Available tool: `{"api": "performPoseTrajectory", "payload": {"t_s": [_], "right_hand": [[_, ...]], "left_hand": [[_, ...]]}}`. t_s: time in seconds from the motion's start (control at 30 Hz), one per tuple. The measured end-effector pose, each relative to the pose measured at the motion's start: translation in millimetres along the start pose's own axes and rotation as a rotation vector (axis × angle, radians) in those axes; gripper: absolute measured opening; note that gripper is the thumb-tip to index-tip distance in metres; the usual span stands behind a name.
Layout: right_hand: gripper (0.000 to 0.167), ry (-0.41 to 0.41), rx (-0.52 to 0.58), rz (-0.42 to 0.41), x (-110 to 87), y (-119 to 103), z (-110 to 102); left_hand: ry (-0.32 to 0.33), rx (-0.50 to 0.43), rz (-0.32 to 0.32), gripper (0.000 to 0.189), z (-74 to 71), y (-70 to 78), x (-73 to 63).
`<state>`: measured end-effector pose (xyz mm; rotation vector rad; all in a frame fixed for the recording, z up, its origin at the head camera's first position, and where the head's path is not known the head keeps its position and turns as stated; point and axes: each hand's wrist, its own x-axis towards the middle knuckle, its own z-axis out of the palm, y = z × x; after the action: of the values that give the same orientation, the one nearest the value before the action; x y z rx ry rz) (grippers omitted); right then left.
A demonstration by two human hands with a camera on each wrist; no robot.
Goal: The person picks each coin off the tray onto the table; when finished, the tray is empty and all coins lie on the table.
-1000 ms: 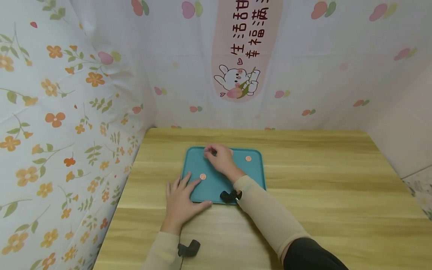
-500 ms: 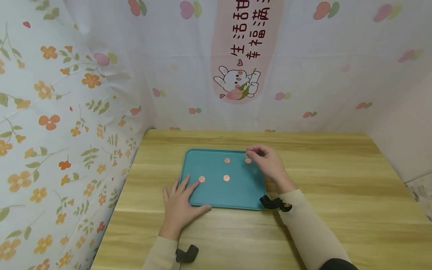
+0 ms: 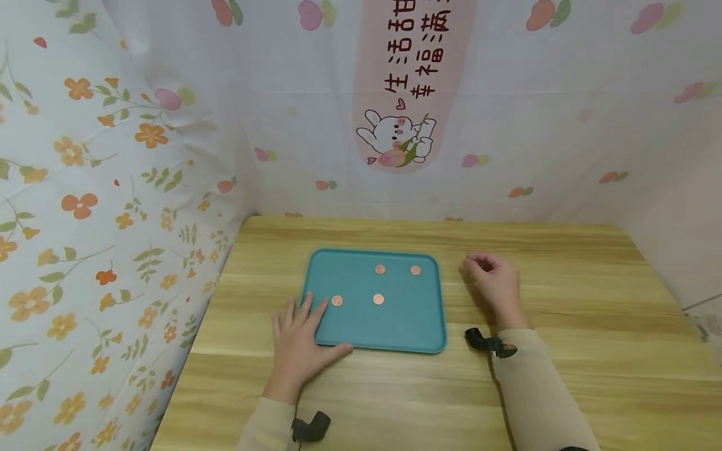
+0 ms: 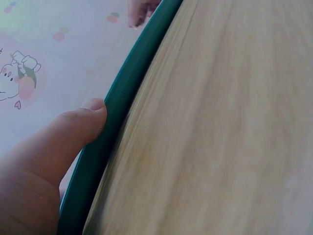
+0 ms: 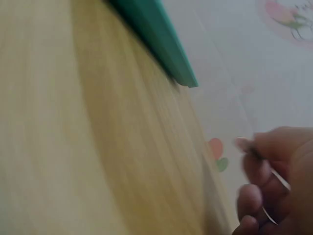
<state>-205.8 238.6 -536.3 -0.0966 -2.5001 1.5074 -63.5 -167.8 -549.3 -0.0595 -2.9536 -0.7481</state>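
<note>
A teal tray (image 3: 355,326) lies on the wooden table with several copper coins on it; one coin (image 3: 336,301) is near the left hand's fingertips. My left hand (image 3: 299,351) rests spread across the tray's lower left corner, its thumb (image 4: 85,120) on the near rim in the left wrist view. My right hand (image 3: 496,285) is beyond the tray's right edge, above the table. Its thumb and forefinger pinch what looks like a coin (image 5: 241,142), of which only an edge shows in the right wrist view. The other fingers are curled.
The wooden table (image 3: 564,300) extends to the right of the tray. A printed cloth (image 3: 304,138) hangs behind it, and a flowered cloth (image 3: 113,250) hangs along the left side. Black mounts sit on both wrists.
My right hand has moved right, from over the tray's upper part to past its right edge, with the small coin at its fingertips. The left hand has stayed at the tray's corner.
</note>
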Motion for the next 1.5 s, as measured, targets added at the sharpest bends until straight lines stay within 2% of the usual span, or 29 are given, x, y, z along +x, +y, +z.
{"api": "performPoseTrajectory", "payload": {"t_s": [0.17, 0.27, 0.57, 1.17, 1.5], "right_hand": [[0.020, -0.010, -0.141, -0.127, 0.0, 11.9, 1.1], [0.018, -0.013, -0.179, -0.152, 0.8, 16.2, 1.6], [0.012, -0.009, -0.241, -0.191, 3.4, 19.6, 1.8], [0.015, -0.014, -0.288, -0.153, 5.9, 17.7, -1.0], [0.022, 0.035, -0.232, -0.097, 3.0, 17.6, 2.2]], "left_hand": [[-0.026, -0.006, -0.029, 0.126, 0.3, -0.3, -1.1], [-0.037, -0.013, -0.039, 0.131, 0.3, -0.4, -0.9], [-0.033, -0.015, -0.044, 0.128, -0.5, -0.4, -0.4], [-0.043, -0.015, -0.042, 0.124, 2.0, 0.5, 1.8], [-0.041, -0.002, -0.036, 0.123, 1.7, -0.9, 0.3]]}}
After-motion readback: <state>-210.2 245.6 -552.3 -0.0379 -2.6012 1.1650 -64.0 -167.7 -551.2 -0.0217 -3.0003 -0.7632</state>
